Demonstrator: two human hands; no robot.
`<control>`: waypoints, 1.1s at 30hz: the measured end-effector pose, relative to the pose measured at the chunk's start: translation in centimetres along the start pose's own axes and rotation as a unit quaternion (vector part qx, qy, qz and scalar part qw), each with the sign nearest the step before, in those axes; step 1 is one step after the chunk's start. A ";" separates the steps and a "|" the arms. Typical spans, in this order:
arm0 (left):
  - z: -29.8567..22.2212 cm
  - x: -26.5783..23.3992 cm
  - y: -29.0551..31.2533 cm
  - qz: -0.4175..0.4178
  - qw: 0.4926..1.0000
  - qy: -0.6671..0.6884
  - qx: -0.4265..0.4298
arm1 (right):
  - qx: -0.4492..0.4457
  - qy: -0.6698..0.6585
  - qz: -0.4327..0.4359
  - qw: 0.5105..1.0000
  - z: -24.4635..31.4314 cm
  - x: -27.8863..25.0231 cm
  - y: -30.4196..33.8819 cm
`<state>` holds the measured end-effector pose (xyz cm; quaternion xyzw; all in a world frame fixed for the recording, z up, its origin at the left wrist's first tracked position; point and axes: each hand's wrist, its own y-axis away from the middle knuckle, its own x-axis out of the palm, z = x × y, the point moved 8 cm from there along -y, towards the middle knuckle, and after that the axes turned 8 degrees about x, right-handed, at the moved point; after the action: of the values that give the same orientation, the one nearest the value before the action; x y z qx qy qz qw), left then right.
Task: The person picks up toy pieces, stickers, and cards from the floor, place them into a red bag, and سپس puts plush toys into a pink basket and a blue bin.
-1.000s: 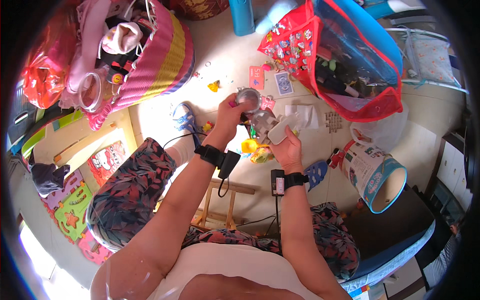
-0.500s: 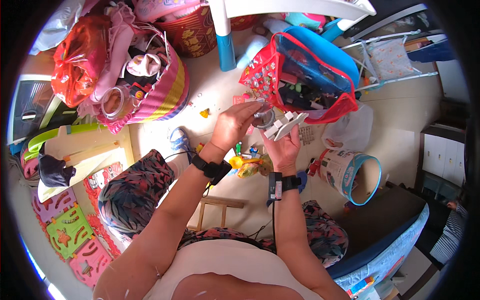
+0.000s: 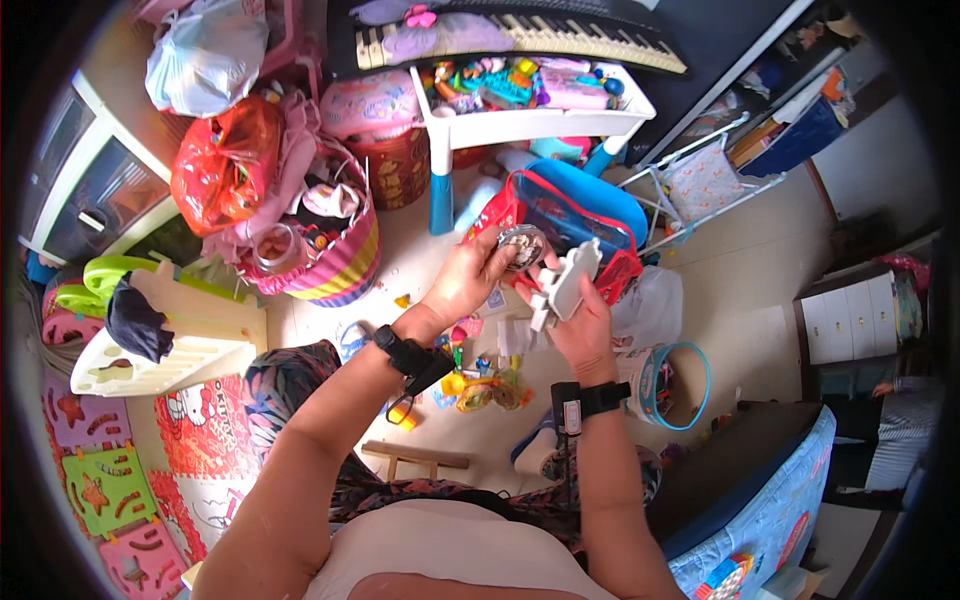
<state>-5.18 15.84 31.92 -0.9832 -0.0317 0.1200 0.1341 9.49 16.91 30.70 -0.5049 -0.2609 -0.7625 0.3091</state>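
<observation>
My left hand [image 3: 458,282] grips a small round clear container [image 3: 522,248] by its edge; what is inside is too small to tell. Beside it, my right hand [image 3: 586,335] holds a flat white plastic toy piece [image 3: 574,280] with short blocky projections. The two held things are close together, over the near side of a clear zip bag with red trim [image 3: 628,268]. Below my hands, small colourful toys lie on the floor, among them a yellow toy [image 3: 478,396].
A striped woven basket [image 3: 355,262] stuffed with things stands at left, a red plastic bag [image 3: 228,165] beside it. Ahead is a white toy table [image 3: 520,125] below a keyboard [image 3: 590,45]. A blue-rimmed bucket [image 3: 706,385] lies at right; a small wooden stool [image 3: 415,457] is near my legs.
My view has tilted up, bringing the keyboard and the toy table's top into sight. The white piece has turned more upright in my right hand, and the round container now faces me more.
</observation>
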 end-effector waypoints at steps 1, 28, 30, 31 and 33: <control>0.4 0.1 0.0 -0.016 0.998 0.061 0.018 | 0.017 0.052 -0.011 0.998 0.0 0.7 0.0; 0.6 1.5 -5.6 0.021 0.985 -0.166 0.035 | -0.054 0.117 -0.125 0.984 3.6 -1.3 -0.5; 4.9 -1.8 -9.1 -0.090 0.987 -0.133 -0.019 | -0.062 0.096 -0.143 0.983 4.3 -1.8 -1.0; 5.5 -3.0 -11.3 -0.147 0.982 -0.089 -0.076 | -0.067 0.076 -0.176 0.979 4.6 -2.6 -0.2; 7.0 -6.8 -17.3 -0.212 0.971 -0.037 -0.102 | -0.062 0.033 -0.193 0.979 4.8 -3.8 0.1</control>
<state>-13.97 33.62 31.56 -0.9572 -0.2568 0.1215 0.0544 13.68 21.02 28.88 -0.4376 -0.2954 -0.8389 0.1323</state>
